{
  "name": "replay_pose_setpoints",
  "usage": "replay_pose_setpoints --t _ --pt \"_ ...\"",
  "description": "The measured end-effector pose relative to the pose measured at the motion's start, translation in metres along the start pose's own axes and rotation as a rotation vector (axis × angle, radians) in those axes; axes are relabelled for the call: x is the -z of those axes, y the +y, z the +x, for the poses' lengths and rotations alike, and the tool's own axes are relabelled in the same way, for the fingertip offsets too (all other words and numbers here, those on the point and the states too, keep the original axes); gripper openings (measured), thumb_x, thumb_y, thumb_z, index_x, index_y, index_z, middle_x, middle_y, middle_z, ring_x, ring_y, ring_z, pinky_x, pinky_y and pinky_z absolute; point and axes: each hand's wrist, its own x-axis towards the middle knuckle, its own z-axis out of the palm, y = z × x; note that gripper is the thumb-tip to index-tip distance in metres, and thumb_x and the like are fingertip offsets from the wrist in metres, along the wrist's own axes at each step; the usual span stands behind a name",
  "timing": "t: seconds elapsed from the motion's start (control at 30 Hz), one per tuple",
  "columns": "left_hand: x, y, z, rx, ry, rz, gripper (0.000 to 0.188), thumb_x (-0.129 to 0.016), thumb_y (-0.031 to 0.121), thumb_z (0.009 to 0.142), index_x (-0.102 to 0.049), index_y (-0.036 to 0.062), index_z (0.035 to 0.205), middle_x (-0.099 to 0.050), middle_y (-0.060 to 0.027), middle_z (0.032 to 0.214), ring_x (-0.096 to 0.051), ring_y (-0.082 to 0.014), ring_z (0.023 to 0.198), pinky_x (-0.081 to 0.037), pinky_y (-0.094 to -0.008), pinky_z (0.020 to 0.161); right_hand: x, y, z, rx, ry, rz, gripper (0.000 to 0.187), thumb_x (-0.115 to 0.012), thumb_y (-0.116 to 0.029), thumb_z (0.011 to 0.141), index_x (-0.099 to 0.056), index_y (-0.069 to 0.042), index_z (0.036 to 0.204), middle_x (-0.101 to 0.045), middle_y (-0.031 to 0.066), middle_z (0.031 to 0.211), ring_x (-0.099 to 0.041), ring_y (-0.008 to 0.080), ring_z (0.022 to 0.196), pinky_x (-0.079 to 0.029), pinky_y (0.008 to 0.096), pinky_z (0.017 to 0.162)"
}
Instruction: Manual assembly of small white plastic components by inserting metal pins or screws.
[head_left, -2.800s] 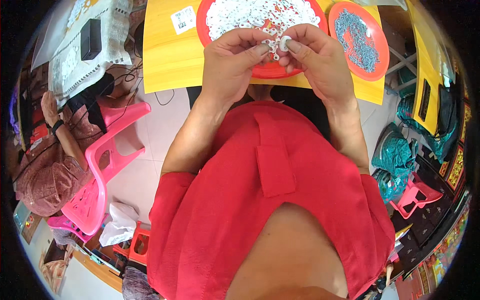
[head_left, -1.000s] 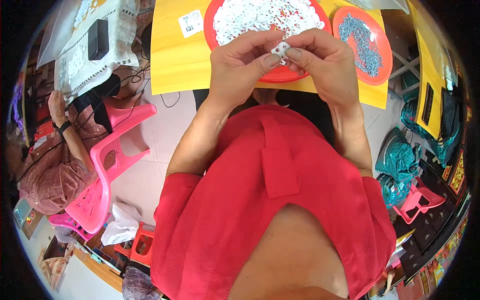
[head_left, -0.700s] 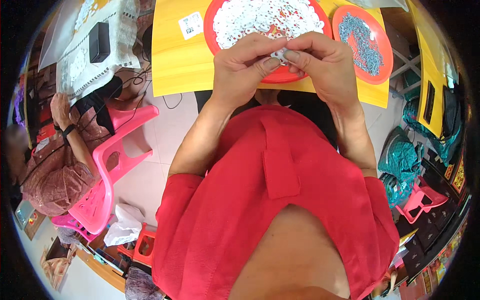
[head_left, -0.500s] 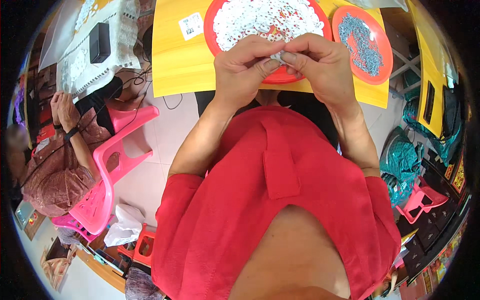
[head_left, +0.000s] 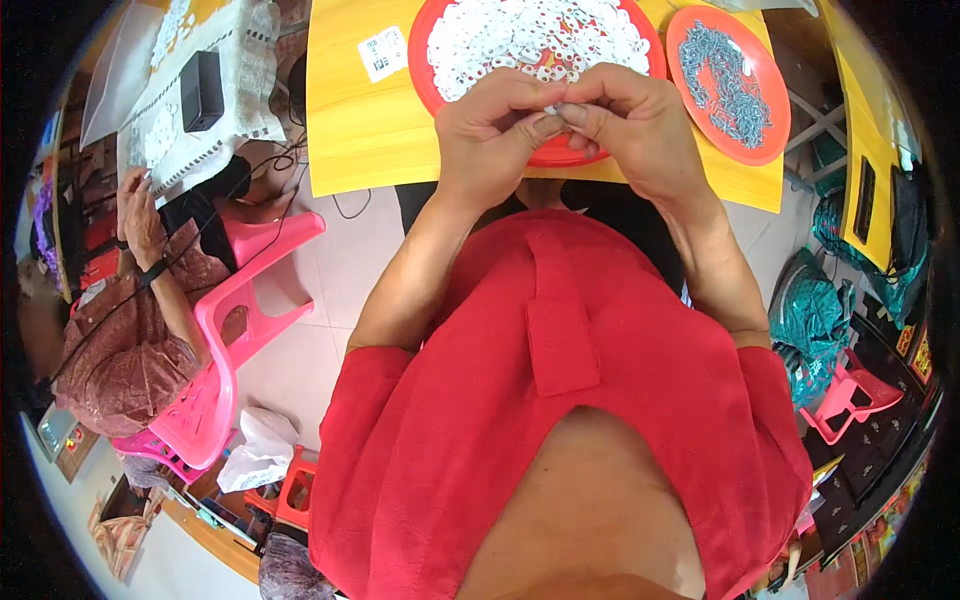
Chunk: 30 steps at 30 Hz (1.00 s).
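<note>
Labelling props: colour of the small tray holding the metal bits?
Orange-red tray, grey metal bits; head view.

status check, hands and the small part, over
Left hand and right hand pinch one small white part together. Above red tray rim. Nothing in the way.

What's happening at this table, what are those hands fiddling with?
A person in a red top has the left hand and the right hand pressed together over the near edge of a yellow table, pinching a small white piece between the fingers. Just behind them lies a big red plate heaped with small white pieces, and to its right a smaller red plate of little metal parts. Another person sits on a pink chair to the left.
</note>
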Motion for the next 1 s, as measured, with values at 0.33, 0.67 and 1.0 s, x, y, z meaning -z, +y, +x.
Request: replay_pose_setpoints --t 0.33,0.67,1.0 --pt "0.005 0.005 0.004 0.324 0.028 -0.317 0.025 -0.057 0.0 0.079 -0.056 -0.0024 0.104 -0.056 -0.0072 0.092 -0.054 -0.013 0.08 -0.045 -0.0225 0.069 0.003 -0.005 0.004 0.027 0.068 0.063 0.014 -0.056 -0.003 0.08 -0.061 0.002 0.092 -0.06 0.004 0.07 -0.054 0.0065 0.059 -0.045 0.0179 0.055" --pt "0.0 0.017 0.006 0.457 0.067 -0.186 0.022 -0.052 -0.002 0.081 -0.056 -0.0039 0.102 -0.056 -0.0088 0.091 -0.056 -0.0141 0.081 -0.047 -0.0239 0.07 0.01 -0.011 0.001 0.058 0.144 0.008 0.012 -0.059 -0.002 0.077 -0.061 0.003 0.088 -0.06 0.0036 0.069 -0.054 0.0062 0.06 -0.043 0.018 0.054" --pt "0.026 0.01 0.017 -0.079 -0.206 1.122 0.019 -0.065 0.004 0.068 -0.062 0.0014 0.086 -0.059 -0.0136 0.084 -0.056 -0.0268 0.079 -0.044 -0.0315 0.07 0.154 -0.083 0.134 0.404 0.619 -0.98 0.02 -0.06 -0.013 0.073 -0.062 0.001 0.087 -0.063 0.0153 0.077 -0.061 0.0204 0.07 -0.047 0.0312 0.063"
